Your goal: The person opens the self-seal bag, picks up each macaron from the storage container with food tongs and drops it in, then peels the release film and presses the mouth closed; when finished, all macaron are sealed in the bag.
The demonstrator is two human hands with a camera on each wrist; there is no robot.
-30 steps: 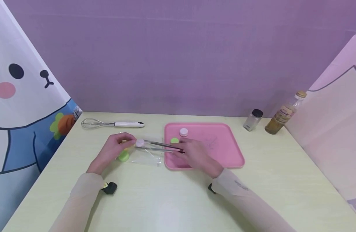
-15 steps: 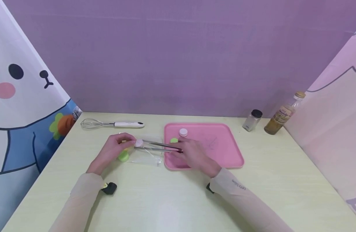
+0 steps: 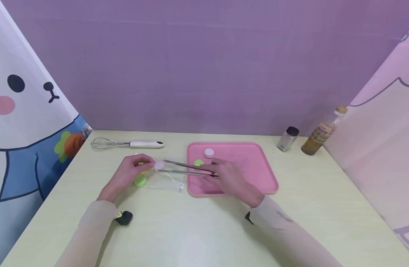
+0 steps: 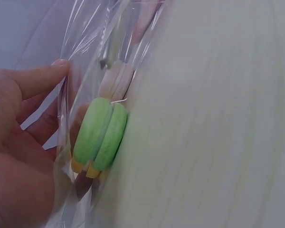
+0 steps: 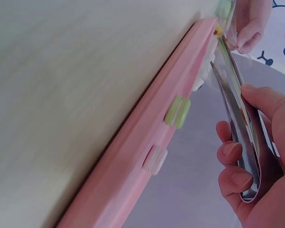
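Your left hand (image 3: 129,171) pinches the bag (image 3: 166,184), your right hand (image 3: 230,178) grips tongs (image 5: 249,164) — seemingly bagging the pink macaron (image 4: 116,81); next, withdraw gently.

A purple backdrop (image 3: 204,74) rises behind the pale table (image 3: 191,230); a cartoon-animal panel (image 3: 24,122) slants along the left, a pinkish sheet (image 3: 381,148) the right, and soft light whitens the near tabletop

Soft, even light in the head view, with pale glare on the table (image 3: 191,241) at six o'clock.
Faint shadows lie beside both sleeves (image 3: 288,230); the bottle (image 3: 319,136) at three o'clock leans outward with lens distortion. The left wrist view is dim, glints streaking the plastic bag (image 4: 87,31) at eleven o'clock.
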